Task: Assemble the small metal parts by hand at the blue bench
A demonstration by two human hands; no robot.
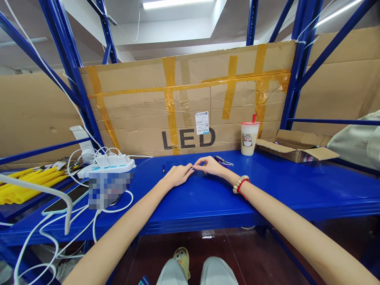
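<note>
Both of my hands rest on the blue metal shelf (267, 190), fingertips meeting at its middle. My left hand (177, 174) is curled, its fingers pinched on a small thing too tiny to name. My right hand (210, 165) pinches the same small item from the other side; a bead bracelet and a red band sit on that wrist. A small dark pen-like piece (163, 169) lies just left of my left hand. Behind my right hand lies a small tool with looped handles (222, 160).
A drink cup with a red straw (248, 137) stands at the back, beside an open cardboard box (293, 146). A white power strip with chargers (107, 163), white cables, a phone (63, 202) and yellow tubes (26, 183) lie left. A taped cardboard sheet marked LED backs the shelf.
</note>
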